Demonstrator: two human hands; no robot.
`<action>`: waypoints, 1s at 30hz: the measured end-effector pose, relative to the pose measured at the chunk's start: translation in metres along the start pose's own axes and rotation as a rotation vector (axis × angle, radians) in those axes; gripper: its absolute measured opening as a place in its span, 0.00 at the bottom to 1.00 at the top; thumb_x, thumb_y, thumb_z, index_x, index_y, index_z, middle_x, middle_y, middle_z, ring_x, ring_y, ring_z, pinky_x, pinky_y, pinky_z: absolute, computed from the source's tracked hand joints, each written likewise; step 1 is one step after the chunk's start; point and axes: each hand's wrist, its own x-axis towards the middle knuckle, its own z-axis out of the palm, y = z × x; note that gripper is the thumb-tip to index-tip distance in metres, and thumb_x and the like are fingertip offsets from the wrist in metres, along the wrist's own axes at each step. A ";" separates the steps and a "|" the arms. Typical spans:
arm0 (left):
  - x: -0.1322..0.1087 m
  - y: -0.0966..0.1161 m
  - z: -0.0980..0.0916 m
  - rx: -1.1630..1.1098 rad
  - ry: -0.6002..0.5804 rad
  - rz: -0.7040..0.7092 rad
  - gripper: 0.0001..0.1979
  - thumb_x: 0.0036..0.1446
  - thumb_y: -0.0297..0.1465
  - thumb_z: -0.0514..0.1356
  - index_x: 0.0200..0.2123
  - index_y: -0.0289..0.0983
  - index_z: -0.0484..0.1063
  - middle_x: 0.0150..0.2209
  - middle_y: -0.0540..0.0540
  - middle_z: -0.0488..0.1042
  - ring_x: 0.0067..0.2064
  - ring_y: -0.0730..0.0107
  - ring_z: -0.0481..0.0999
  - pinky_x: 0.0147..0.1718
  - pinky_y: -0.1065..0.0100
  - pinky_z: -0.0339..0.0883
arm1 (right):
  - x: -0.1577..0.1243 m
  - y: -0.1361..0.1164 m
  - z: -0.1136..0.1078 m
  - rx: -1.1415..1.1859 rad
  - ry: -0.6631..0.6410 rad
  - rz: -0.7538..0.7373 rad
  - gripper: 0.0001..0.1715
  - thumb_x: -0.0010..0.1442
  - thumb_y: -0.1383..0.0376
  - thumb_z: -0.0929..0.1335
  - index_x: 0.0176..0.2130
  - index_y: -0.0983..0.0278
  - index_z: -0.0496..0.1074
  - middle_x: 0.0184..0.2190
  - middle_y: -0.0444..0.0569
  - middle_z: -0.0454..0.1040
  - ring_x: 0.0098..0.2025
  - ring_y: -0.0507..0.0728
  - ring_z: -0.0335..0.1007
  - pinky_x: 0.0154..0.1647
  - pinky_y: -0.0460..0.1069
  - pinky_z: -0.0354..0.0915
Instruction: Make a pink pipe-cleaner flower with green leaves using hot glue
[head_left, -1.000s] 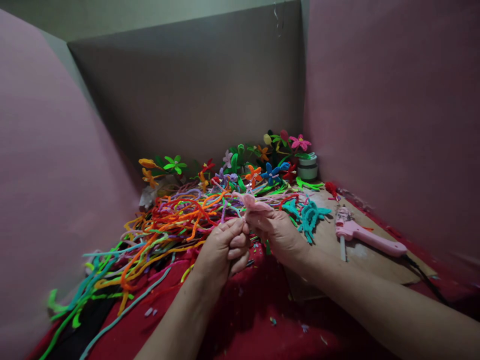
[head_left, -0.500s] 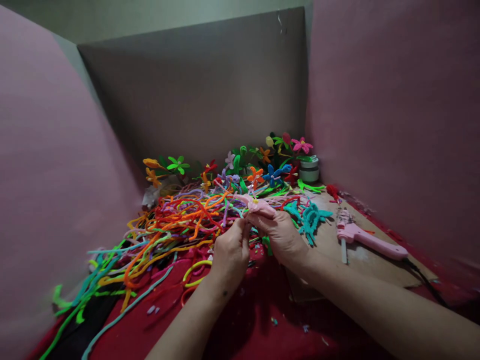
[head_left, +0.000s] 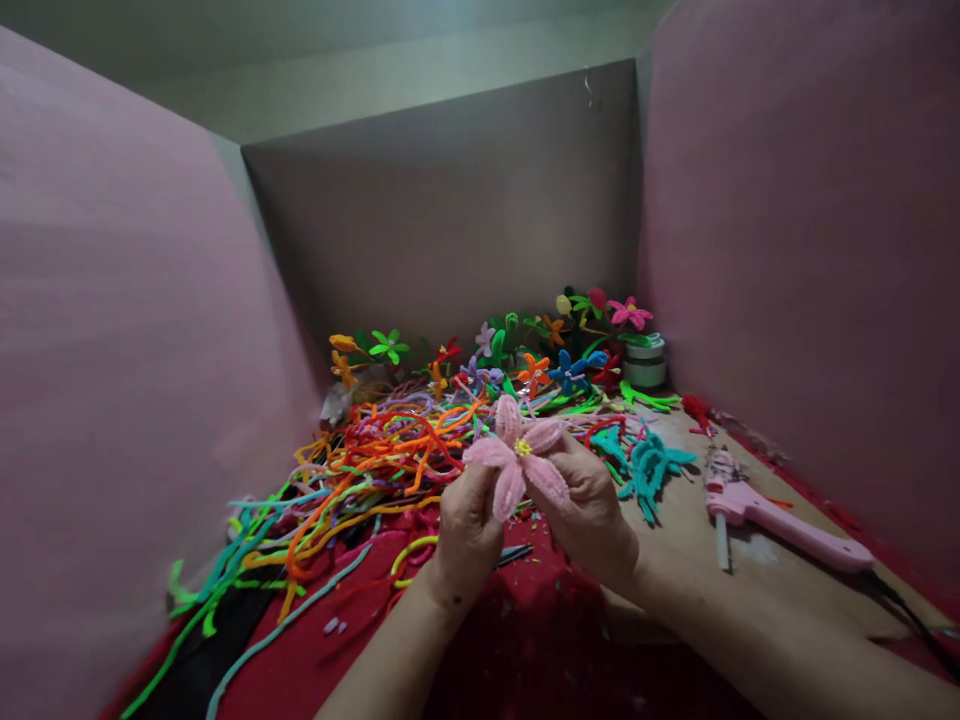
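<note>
A pink pipe-cleaner flower with a yellow centre faces me, its several looped petals spread out. My left hand is closed at the flower's lower left, fingers partly hidden behind the petals. On the other side, my right hand grips it from behind at the right petals. Scissors lie on the red cloth just below the hands, their blades showing beside my left hand, and a yellow handle loop shows left of my wrist.
A heap of colourful pipe cleaners spreads to the left. Finished flowers stand at the back beside a white-lidded jar. On the board at right lie teal pipe-cleaner pieces and a pink glue gun with its cord. Pink panels flank both sides.
The flower has been tilted up, so its open face now points toward me instead of showing edge-on. Both hands stay on it. The camera view has shifted, moving the scene slightly right and down.
</note>
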 end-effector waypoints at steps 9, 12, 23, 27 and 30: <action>-0.002 -0.001 0.007 -0.001 -0.053 -0.118 0.07 0.55 0.27 0.51 0.29 0.37 0.68 0.24 0.51 0.69 0.27 0.74 0.68 0.29 0.74 0.62 | -0.005 0.009 -0.005 0.013 0.006 0.072 0.14 0.58 0.67 0.63 0.25 0.62 0.75 0.31 0.48 0.68 0.37 0.55 0.63 0.41 0.50 0.62; -0.004 -0.002 0.008 -0.009 -0.058 -0.138 0.08 0.55 0.25 0.51 0.29 0.37 0.68 0.24 0.51 0.68 0.29 0.73 0.69 0.30 0.74 0.62 | -0.005 0.012 -0.006 0.013 -0.004 0.110 0.14 0.58 0.66 0.64 0.25 0.62 0.75 0.30 0.47 0.68 0.37 0.55 0.63 0.42 0.50 0.61; -0.005 0.004 0.009 -0.044 -0.046 -0.127 0.08 0.56 0.26 0.50 0.25 0.36 0.64 0.24 0.51 0.65 0.25 0.76 0.63 0.26 0.75 0.59 | -0.006 0.010 -0.007 0.093 0.008 0.169 0.12 0.56 0.64 0.66 0.24 0.62 0.74 0.29 0.46 0.68 0.35 0.54 0.61 0.42 0.50 0.60; 0.001 0.012 0.004 -0.012 -0.107 -0.140 0.10 0.56 0.27 0.50 0.23 0.37 0.62 0.20 0.54 0.59 0.21 0.78 0.57 0.22 0.75 0.54 | -0.005 0.008 -0.004 0.235 0.027 0.334 0.10 0.54 0.63 0.67 0.24 0.63 0.74 0.23 0.43 0.65 0.30 0.52 0.57 0.34 0.47 0.58; 0.006 0.016 -0.002 0.010 -0.195 -0.189 0.11 0.58 0.29 0.49 0.24 0.37 0.64 0.20 0.53 0.59 0.21 0.77 0.57 0.23 0.75 0.53 | -0.005 0.012 -0.001 0.375 0.070 0.495 0.07 0.53 0.62 0.68 0.28 0.63 0.74 0.20 0.40 0.61 0.23 0.48 0.48 0.24 0.45 0.51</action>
